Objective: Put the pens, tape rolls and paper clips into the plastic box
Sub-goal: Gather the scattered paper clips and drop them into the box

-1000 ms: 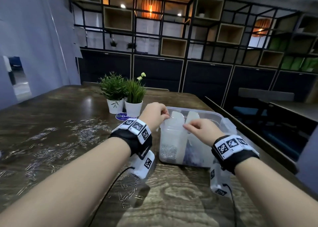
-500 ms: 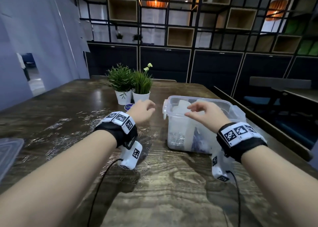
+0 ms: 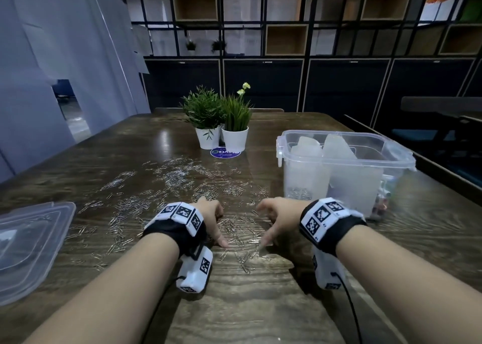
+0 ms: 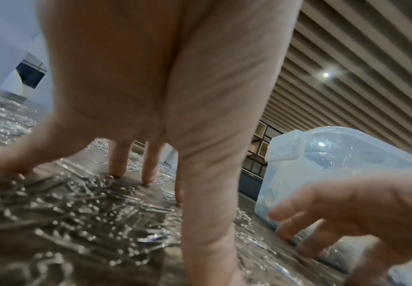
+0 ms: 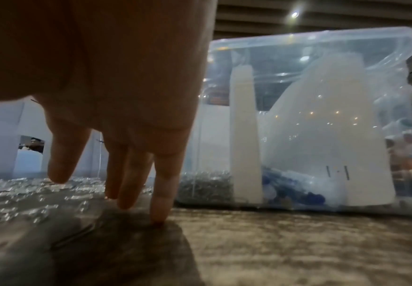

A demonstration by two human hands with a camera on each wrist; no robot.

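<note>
Silver paper clips [image 3: 182,179] lie scattered over the dark wooden table, with a small heap [image 3: 238,235] between my two hands. My left hand [image 3: 212,217] stands on the table with spread fingertips [image 4: 148,178] touching down among the paper clips [image 4: 77,209]. My right hand [image 3: 273,218] faces it, fingers [image 5: 159,203] pointing down onto the wood. Neither hand holds anything. The clear plastic box [image 3: 347,166] stands to the right of my hands, with white dividers, a layer of paper clips [image 5: 204,185] and blue items in it.
The box's clear lid [image 3: 28,244] lies at the table's left edge. Two potted plants [image 3: 221,119] in white pots stand at the table's middle back, by a blue round sticker [image 3: 225,152]. The table's right edge [image 3: 443,176] runs just past the box.
Both hands have left the top of the box and come down toward me onto the table, now set on either side of a heap of paper clips.
</note>
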